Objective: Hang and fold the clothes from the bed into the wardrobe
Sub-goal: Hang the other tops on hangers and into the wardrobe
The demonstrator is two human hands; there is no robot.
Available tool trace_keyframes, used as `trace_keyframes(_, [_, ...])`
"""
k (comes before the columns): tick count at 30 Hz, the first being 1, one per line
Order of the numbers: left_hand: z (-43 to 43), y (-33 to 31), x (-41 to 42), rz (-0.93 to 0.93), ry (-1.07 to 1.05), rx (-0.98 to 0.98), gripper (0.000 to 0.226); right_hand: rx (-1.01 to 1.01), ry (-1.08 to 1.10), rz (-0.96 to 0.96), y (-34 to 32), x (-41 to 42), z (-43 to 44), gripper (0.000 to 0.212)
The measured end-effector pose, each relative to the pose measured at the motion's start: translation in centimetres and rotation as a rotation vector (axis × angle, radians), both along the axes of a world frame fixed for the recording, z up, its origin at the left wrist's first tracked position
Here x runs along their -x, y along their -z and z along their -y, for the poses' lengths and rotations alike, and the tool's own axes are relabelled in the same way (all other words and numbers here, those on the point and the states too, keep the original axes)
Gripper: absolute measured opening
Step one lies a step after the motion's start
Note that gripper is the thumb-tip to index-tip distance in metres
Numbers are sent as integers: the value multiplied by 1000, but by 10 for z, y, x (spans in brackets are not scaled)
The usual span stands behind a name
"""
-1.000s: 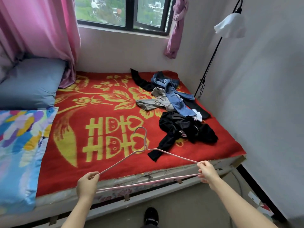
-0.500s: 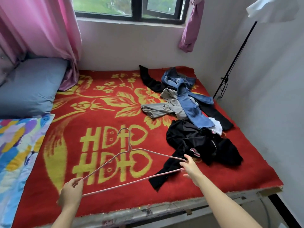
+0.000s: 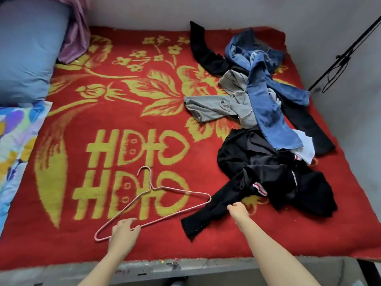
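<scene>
While the thin pink wire hanger (image 3: 152,188) lies flat on the red-and-yellow patterned blanket (image 3: 123,104), the left hand (image 3: 123,231) curls around its lower bar. The right hand (image 3: 238,210) touches the crumpled black jacket (image 3: 268,174) at its sleeve, its grip impossible to judge.

One sign can be read: a large yellow double-happiness character (image 3: 115,153) woven into the red blanket (image 3: 61,254), left of centre in the frame. It lies on its side, so its two halves stack as two rows that look like "HDIO" over "HDIO" — each row ends in a heart on the right. A pink hanger (image 3: 152,188) crosses the lower row. The red-and-white striped tab (image 3: 259,188) on the black garment (image 3: 268,172), lower right, is too small to read
</scene>
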State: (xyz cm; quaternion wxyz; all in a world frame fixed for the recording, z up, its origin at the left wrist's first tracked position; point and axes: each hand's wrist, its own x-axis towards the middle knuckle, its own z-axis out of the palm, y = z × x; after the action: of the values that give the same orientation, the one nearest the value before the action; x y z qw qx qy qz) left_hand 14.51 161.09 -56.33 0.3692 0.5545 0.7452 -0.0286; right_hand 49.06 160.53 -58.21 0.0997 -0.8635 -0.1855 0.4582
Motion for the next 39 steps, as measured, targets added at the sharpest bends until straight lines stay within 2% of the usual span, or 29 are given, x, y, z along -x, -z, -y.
trace_keyframes(4, [-13,21,-26,36,-4,30,34,5,299,-58,38,-12,-18,43])
trace_keyframes(6, [-19,26,-32,53,-18,25,31,-18,450,-83,52,-17,-24,49])
trace_keyframes(10, [-36,26,-39,70,-29,-13,26,-137,757,-187,73,-24,-48,32])
trace_keyframes(12, [-41,22,-41,86,-39,-50,25,-172,815,-203,83,-27,-58,27])
trace_keyframes(14, [-40,16,-41,101,-58,-55,23,-148,776,-186,88,-26,-59,17])
trace_keyframes(16, [-34,12,-36,110,-78,-26,21,-49,659,-112,93,-21,-50,19])
trace_keyframes(19, [-35,5,-35,147,-84,-45,14,82,484,47,102,-32,-42,47])
trace_keyframes(21, [-42,2,-35,170,-90,-85,11,100,487,28,114,-44,-41,51])
trace_keyframes(23, [-45,1,-35,166,-89,-105,10,77,491,-55,112,-49,-45,44])
trace_keyframes(27, [-41,1,-37,106,-65,-91,19,-92,398,52,74,-35,-54,37])
trace_keyframes(31, [-40,-16,-56,122,-30,-68,25,-383,199,206,-11,-10,-60,13])
trace_keyframes(34, [-41,-42,-78,159,69,-77,44,-589,95,134,-87,6,-68,37])
trace_keyframes(35, [-43,-51,-85,175,111,-80,54,-653,90,103,-109,11,-73,34])
trace_keyframes(37, [-45,-78,-101,236,165,-98,73,-773,109,79,-153,15,-79,4])
trace_keyframes(39, [-50,-101,-115,321,202,-126,89,-869,85,81,-190,15,-86,31])
